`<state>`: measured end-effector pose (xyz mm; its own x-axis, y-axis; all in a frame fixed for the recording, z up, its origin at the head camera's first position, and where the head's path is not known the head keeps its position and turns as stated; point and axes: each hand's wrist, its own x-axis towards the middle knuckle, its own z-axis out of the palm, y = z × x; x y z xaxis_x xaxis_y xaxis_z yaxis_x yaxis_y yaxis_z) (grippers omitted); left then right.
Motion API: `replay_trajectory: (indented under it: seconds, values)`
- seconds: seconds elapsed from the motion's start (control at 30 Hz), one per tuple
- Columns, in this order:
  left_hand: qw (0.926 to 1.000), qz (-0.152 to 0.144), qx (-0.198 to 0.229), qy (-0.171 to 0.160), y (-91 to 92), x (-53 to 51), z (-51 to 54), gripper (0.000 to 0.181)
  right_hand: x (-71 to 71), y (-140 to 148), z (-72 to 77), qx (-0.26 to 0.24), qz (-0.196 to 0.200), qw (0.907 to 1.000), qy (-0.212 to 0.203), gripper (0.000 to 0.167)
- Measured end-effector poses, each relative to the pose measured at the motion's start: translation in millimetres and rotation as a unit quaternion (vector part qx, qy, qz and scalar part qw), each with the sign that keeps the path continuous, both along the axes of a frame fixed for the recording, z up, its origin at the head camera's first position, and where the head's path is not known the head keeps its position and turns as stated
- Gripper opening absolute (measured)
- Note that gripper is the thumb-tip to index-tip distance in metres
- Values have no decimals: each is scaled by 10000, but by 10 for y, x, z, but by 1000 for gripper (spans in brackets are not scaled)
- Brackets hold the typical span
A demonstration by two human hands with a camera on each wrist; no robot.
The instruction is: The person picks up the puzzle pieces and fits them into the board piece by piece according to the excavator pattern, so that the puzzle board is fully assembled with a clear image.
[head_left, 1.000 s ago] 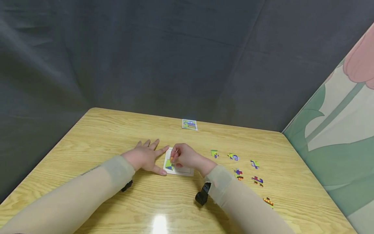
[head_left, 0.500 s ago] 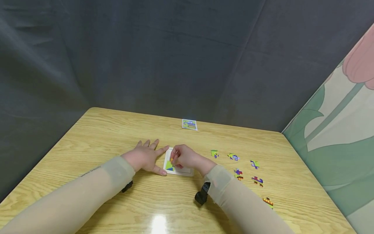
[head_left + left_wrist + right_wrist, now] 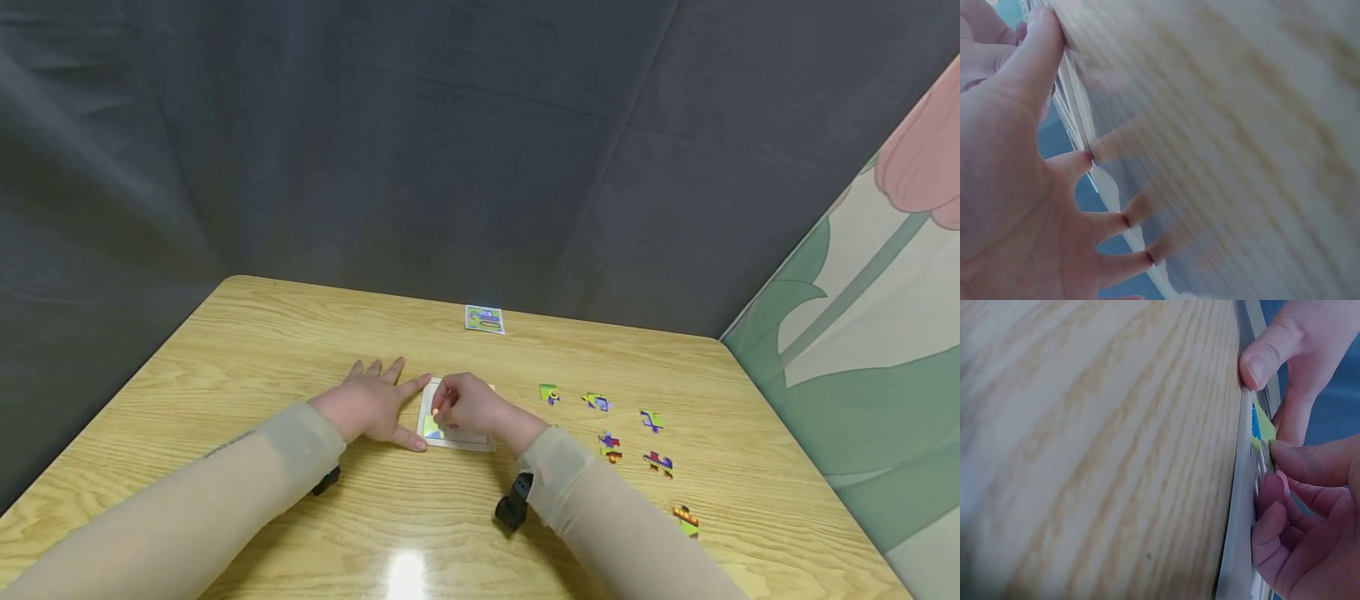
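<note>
A white puzzle tray (image 3: 472, 444) lies on the wooden table between the hands. The left hand (image 3: 369, 406) is spread flat with straight fingers, its thumb and index finger touching the tray's left edge. The right hand (image 3: 472, 406) is over the tray, fingers curled and thumb against a green-and-blue piece (image 3: 433, 428) in the lower left corner. The right wrist view shows that piece (image 3: 1264, 429) under the right thumb tip, beside the left thumb. The right hand hides much of the tray.
Several loose puzzle pieces lie to the right, among them a green one (image 3: 550, 393), a red-and-purple one (image 3: 659, 462) and an orange-and-green one (image 3: 686, 520). A small picture card (image 3: 484, 319) lies near the table's far edge. A dark curtain (image 3: 420, 150) hangs behind.
The right hand has shifted very slightly down and left over the tray. The left hand keeps its place at the tray's edge.
</note>
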<state>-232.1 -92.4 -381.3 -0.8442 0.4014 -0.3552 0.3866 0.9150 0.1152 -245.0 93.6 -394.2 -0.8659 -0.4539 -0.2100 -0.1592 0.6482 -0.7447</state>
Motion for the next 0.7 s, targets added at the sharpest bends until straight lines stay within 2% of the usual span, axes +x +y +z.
replay_trajectory:
  seconds: [0.2,0.37,0.57,0.7]
  values:
    - [9999,-73,-44,75,1,-14,-19,108,45,-26,-28,540,102,9972,503,13]
    - [9999,-75,-28,94,-11,-9,-25,109,68,-57,-32,715,108,9954,633,15]
    - [9999,-77,30,127,-14,-9,-24,108,74,-75,-24,947,78,9934,637,25]
    - [9999,-76,64,114,3,-1,-21,107,89,-4,68,908,81,9932,719,24]
